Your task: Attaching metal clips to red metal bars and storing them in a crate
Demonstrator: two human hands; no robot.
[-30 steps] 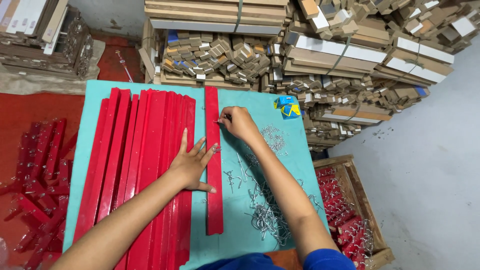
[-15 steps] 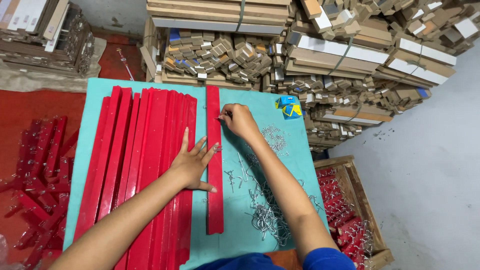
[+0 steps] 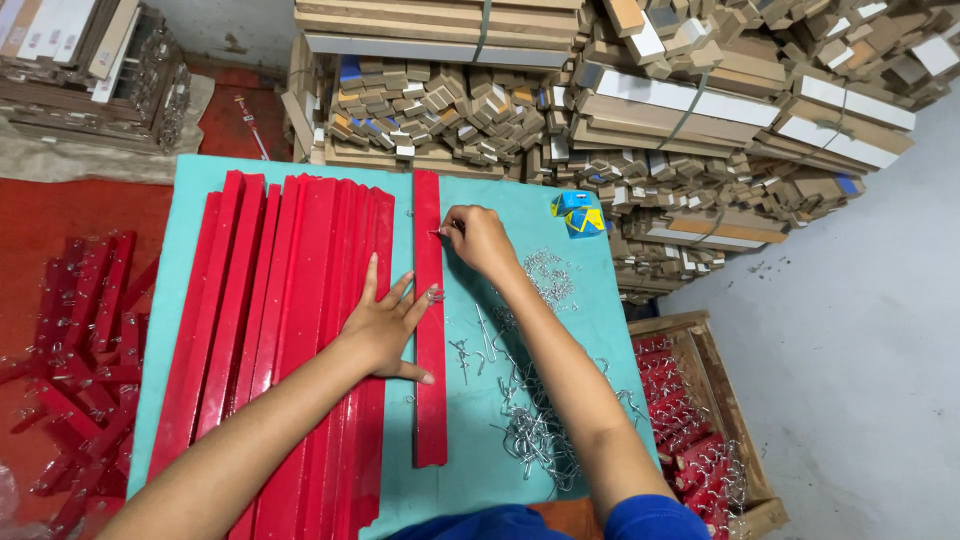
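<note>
Almost nothing has shifted over the last second: both hands sit where they were, and the lone strip has not slid. That points to fine finger work at one spot rather than any carrying or repositioning.

Off the bench's left edge, red pieces [image 3: 70, 330] with metal hooks lie scattered on the red floor. On the bench [image 3: 590, 300], a teal-covered top, a stack of long red strips [image 3: 270, 300] fills the left half, running from the far edge toward the near one.

The left hand [image 3: 385, 325] lies flat with fingers spread, palm on the stack's right side, fingertips reaching onto the single strip [image 3: 430, 380] that lies apart, just right of the stack, and pinning it. It grips nothing. A small hook already stands in that strip beside the fingertips.

The right hand [image 3: 478, 240], as before, is pinched together on a small metal hook [image 3: 437, 233] at the strip's right edge, near the far end; the hook is too small to tell how deep it sits.

Right of the strip, loose hooks [image 3: 540, 430] are strewn over the bench, thickest toward the near right corner. A blue and yellow box [image 3: 578, 212] sits near the far right corner. Beyond the right edge, a wooden crate [image 3: 700, 420] holds more red hooked pieces.
</note>
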